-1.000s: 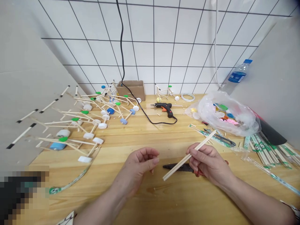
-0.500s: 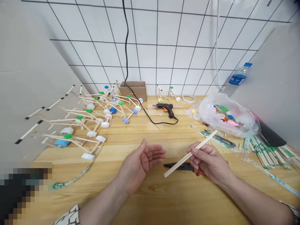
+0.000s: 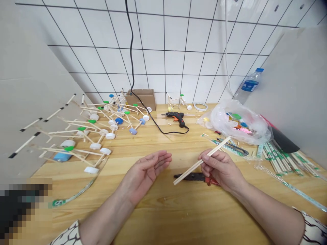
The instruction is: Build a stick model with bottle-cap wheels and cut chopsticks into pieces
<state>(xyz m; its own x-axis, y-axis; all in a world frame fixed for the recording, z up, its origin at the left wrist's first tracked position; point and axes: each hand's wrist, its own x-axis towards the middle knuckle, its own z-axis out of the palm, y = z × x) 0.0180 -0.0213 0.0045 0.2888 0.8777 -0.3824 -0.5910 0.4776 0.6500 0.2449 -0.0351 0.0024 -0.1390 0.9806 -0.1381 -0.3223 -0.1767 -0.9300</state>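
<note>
Between the thumb and fingers of my right hand [image 3: 220, 167] is a pair of wooden chopsticks [image 3: 190, 170], slanting from lower left to upper right. My left hand [image 3: 145, 175] is held above the table, palm turned inward, fingers stretched out and nothing in it. Its fingertips are a short way from the lower ends of the chopsticks. Under the chopsticks lies a cutting tool with dark jaws and red handles [image 3: 195, 177]. My right hand covers part of those handles.
Several stick-built models with bottle-cap wheels [image 3: 90, 169] stand at left. A glue gun [image 3: 176, 117] with its cord lies near a cardboard box [image 3: 141, 98]. At right are a plastic bag of caps [image 3: 237, 126], a utility knife [image 3: 236, 147], wrapped chopsticks [image 3: 277, 158] and a bottle [image 3: 250, 85].
The view has shifted slightly, so everything on the table sits farther left. My left hand's thumb has come down closer to its fingers. The chopsticks stay in my right hand.
</note>
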